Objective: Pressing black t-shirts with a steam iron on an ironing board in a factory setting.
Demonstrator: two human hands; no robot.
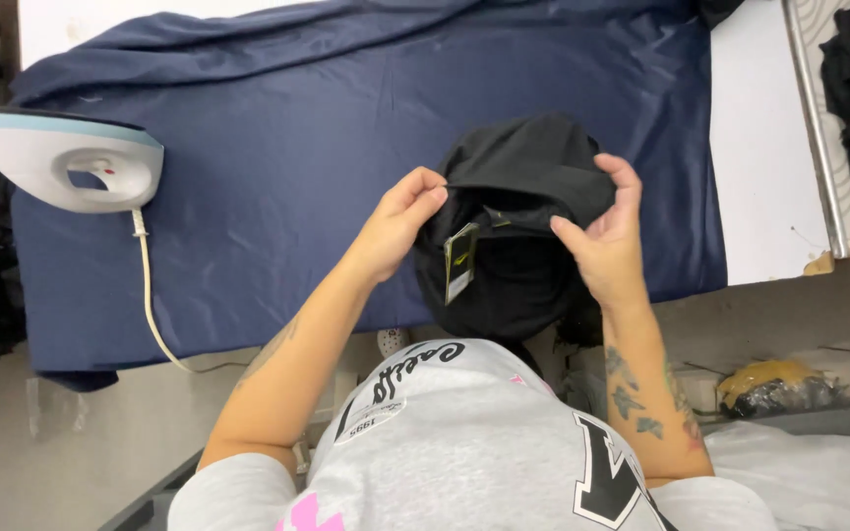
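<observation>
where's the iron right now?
Head view, far left: the white iron rests on the navy cloth, well apart from both hands holding the black garment.

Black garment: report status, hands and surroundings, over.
Left hand and right hand both grip the black garment, held above the navy-covered ironing table. Hang tag dangles. Iron parked far left, clear.
</observation>
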